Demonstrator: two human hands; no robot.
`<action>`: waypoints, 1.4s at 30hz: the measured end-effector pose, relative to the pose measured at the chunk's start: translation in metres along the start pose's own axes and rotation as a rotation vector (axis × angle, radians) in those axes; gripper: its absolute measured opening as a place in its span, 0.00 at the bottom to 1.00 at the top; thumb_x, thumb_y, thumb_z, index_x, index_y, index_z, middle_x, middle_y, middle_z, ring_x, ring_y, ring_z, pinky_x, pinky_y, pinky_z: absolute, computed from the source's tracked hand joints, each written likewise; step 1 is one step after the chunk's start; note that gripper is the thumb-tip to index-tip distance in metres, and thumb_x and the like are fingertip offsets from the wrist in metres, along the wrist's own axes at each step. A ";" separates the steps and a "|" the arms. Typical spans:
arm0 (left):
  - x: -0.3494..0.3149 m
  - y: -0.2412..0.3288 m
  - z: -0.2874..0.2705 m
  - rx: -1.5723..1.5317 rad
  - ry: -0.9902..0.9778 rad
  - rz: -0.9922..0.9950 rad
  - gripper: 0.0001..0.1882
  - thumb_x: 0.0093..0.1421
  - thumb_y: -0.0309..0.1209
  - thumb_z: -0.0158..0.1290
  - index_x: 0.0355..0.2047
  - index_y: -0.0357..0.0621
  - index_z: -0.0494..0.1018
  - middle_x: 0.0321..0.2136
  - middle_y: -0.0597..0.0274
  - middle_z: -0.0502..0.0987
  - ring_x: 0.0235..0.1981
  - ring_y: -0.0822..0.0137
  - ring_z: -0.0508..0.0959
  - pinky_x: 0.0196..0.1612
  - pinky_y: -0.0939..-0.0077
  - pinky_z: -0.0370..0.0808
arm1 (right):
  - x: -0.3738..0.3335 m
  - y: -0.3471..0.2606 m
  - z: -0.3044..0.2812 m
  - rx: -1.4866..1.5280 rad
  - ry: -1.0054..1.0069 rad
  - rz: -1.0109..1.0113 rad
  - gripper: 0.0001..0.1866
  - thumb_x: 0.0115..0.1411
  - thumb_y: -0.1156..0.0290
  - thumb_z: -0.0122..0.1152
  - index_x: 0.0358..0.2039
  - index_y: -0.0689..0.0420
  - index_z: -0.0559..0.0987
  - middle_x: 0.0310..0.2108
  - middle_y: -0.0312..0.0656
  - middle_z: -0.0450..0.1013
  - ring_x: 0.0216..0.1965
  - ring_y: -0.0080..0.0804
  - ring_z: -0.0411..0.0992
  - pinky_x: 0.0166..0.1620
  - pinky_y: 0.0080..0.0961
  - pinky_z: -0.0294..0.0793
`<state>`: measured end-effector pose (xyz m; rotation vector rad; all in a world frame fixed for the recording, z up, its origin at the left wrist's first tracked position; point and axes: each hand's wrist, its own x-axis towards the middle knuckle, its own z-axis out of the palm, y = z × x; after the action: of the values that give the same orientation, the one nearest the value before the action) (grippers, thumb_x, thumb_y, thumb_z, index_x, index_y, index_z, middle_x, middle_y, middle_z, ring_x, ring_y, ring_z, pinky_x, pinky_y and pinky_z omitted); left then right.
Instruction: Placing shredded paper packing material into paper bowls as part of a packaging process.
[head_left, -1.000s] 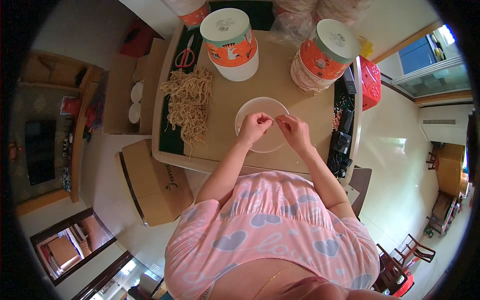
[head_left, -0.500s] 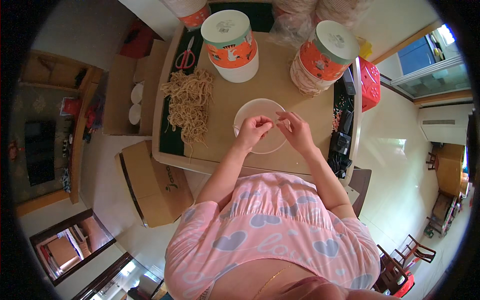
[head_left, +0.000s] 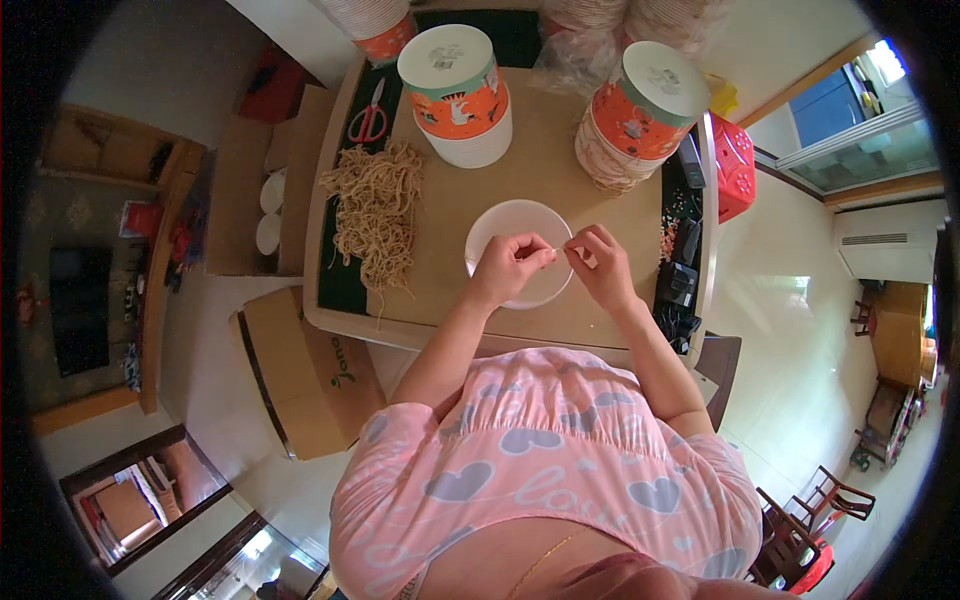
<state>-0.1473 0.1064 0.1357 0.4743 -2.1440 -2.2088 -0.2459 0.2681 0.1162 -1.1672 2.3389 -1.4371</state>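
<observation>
Floor (head_left: 785, 335) glare, black fisheye rim

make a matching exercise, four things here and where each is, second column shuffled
1. tangled heap of tan string
2. red-handled metal scissors
3. round white bowl
4. red flower-patterned plastic object

A. just off the right side of the table
B. under the left hand
C. just this side of the scissors
D. beyond the string, at the table's left

Pairs: 1-C; 2-D; 3-B; 4-A

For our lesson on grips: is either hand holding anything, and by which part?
It cannot be told: the left hand and right hand are close together over the white bowl, and anything pinched there is too small to identify.
</observation>
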 end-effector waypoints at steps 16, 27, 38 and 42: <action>-0.017 0.033 -0.028 -0.004 0.035 0.004 0.05 0.56 0.25 0.54 0.32 0.38 0.75 0.26 0.68 0.76 0.28 0.79 0.74 0.34 0.85 0.71 | 0.031 -0.007 0.005 -0.096 -0.080 -0.157 0.07 0.52 0.76 0.59 0.33 0.61 0.75 0.29 0.41 0.73 0.35 0.33 0.73 0.37 0.26 0.71; 0.003 -0.011 -0.089 0.020 0.236 -0.078 0.07 0.56 0.29 0.55 0.30 0.37 0.75 0.21 0.68 0.76 0.19 0.81 0.70 0.23 0.85 0.67 | 0.060 -0.024 0.039 -0.191 -0.112 -0.247 0.13 0.50 0.70 0.62 0.36 0.60 0.75 0.38 0.48 0.72 0.41 0.47 0.71 0.43 0.36 0.71; 0.025 -0.125 -0.115 0.097 0.087 -0.319 0.07 0.57 0.29 0.53 0.26 0.39 0.74 0.18 0.64 0.74 0.19 0.74 0.71 0.20 0.78 0.67 | 0.050 0.096 0.066 0.249 -0.424 0.556 0.09 0.59 0.69 0.52 0.37 0.57 0.78 0.25 0.35 0.75 0.24 0.18 0.72 0.24 0.16 0.69; 0.012 -0.178 -0.105 0.021 -0.082 -0.625 0.09 0.56 0.35 0.55 0.28 0.43 0.73 0.23 0.63 0.75 0.21 0.72 0.72 0.23 0.74 0.71 | 0.023 0.116 0.057 0.336 -0.797 0.791 0.11 0.56 0.63 0.55 0.35 0.55 0.78 0.21 0.34 0.73 0.19 0.19 0.69 0.20 0.18 0.70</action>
<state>-0.1001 0.0113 -0.0414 1.2191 -2.2889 -2.5177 -0.2953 0.2398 -0.0025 -0.4661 1.6012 -0.8059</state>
